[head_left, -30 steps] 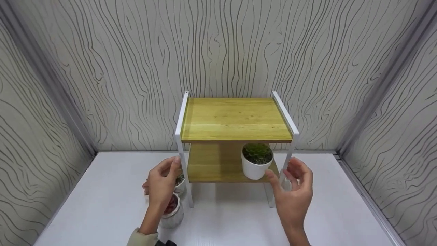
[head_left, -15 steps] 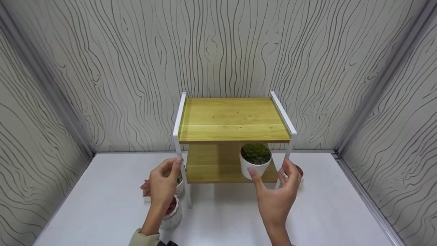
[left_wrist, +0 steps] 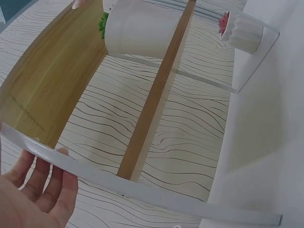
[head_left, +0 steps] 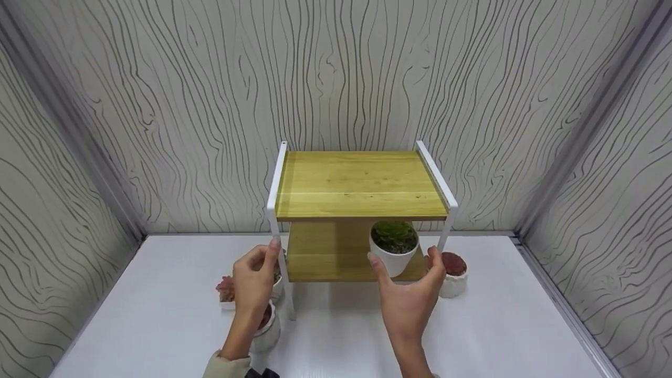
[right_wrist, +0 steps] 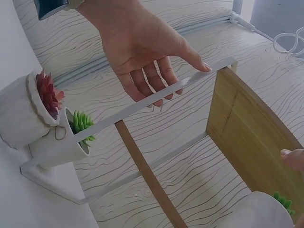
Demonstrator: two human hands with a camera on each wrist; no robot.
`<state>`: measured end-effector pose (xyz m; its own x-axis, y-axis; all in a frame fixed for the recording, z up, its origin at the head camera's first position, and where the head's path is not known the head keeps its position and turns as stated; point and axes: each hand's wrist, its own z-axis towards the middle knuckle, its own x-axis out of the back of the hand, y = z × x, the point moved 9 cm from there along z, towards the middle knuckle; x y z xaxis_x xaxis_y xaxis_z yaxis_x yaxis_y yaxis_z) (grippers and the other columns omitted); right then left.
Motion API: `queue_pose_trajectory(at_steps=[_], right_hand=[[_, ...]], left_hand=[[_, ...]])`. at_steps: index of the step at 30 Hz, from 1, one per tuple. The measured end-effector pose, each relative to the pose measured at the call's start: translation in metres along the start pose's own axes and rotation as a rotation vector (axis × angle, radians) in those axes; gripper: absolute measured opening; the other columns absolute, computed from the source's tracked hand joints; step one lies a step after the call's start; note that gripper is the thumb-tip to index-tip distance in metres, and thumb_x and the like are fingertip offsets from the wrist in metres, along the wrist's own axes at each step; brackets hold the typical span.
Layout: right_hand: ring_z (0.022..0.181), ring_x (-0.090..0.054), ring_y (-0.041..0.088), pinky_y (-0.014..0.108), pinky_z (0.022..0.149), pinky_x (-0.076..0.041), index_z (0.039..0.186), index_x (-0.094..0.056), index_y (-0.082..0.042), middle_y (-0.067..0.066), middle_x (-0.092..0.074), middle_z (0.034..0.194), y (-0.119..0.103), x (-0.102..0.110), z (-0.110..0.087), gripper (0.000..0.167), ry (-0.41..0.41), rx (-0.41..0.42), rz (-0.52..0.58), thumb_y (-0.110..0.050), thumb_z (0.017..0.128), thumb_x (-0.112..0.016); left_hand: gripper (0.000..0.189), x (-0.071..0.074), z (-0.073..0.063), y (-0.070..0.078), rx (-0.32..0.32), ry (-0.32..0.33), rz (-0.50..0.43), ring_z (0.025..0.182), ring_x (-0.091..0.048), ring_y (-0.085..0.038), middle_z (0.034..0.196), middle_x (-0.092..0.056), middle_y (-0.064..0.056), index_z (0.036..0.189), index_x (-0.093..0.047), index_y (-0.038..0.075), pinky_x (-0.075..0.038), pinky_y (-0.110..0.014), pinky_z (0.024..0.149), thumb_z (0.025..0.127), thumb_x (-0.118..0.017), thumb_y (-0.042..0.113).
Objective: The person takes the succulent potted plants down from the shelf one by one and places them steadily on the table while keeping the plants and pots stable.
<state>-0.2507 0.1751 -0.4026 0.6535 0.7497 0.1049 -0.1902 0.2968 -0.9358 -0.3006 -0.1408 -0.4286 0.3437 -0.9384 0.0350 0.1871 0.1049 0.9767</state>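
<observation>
A two-tier shelf (head_left: pixel 362 184) with wooden boards and white legs stands in the middle. My left hand (head_left: pixel 253 281) holds its front left leg, thumb in front. In the left wrist view the fingers (left_wrist: pixel 52 185) lie behind that white leg (left_wrist: pixel 128 183). On the lower board sits a potted succulent (head_left: pixel 394 247), green in a smooth white pot, near the right end. My right hand (head_left: pixel 409 294) is spread around the pot's front, thumb by its left side, index finger off to its right. Only the right thumb (right_wrist: pixel 292 159) and a bit of finger show in the right wrist view.
A red succulent in a white pot (head_left: pixel 452 275) stands right of the shelf. To its left are a pinkish plant (head_left: pixel 226 291), a ribbed white pot (head_left: pixel 268 333) and another small pot partly behind my left hand. Wood-grain panels (head_left: pixel 336 68) enclose the white table (head_left: pixel 504 325).
My right hand has moved left, from beside the right leg to in front of the potted succulent, uncovering the red succulent at right. My left hand stays on the leg.
</observation>
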Motion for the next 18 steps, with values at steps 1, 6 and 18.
queue_pose_trajectory(at_steps=[1, 6, 18], right_hand=[[0.155, -0.032, 0.042, 0.062, 0.128, -0.028, 0.159, -0.026, 0.002, 0.026, -0.033, 0.162, 0.001, -0.002, 0.0, 0.11, -0.006, -0.015, 0.0, -0.031, 0.079, -0.095], [0.159, -0.026, 0.042, 0.064, 0.13, -0.023, 0.164, -0.019, -0.001, 0.025, -0.025, 0.17, 0.009, -0.011, 0.001, 0.119, -0.036, -0.055, 0.0, -0.036, 0.078, -0.095], [0.159, -0.024, 0.045, 0.066, 0.128, -0.023, 0.165, -0.013, 0.001, 0.029, -0.024, 0.168, 0.016, -0.028, 0.008, 0.129, 0.004, -0.045, 0.008, -0.034, 0.074, -0.098]], left_hand=[[0.041, 0.0, 0.0, -0.001, 0.009, -0.003, -0.009, 0.074, -0.055, -0.014, 0.078, -0.056, -0.003, 0.09, -0.069, 0.0, -0.045, -0.024, 0.06, 0.105, -0.065, 0.038], [0.04, -0.001, 0.001, -0.004, 0.034, -0.018, -0.032, 0.074, -0.054, -0.015, 0.078, -0.055, -0.003, 0.087, -0.068, 0.003, -0.045, -0.024, 0.061, 0.105, -0.065, 0.039], [0.043, -0.002, 0.001, -0.005, 0.042, -0.016, -0.032, 0.072, -0.051, -0.015, 0.075, -0.052, -0.002, 0.083, -0.061, 0.002, -0.043, -0.025, 0.063, 0.105, -0.064, 0.039]])
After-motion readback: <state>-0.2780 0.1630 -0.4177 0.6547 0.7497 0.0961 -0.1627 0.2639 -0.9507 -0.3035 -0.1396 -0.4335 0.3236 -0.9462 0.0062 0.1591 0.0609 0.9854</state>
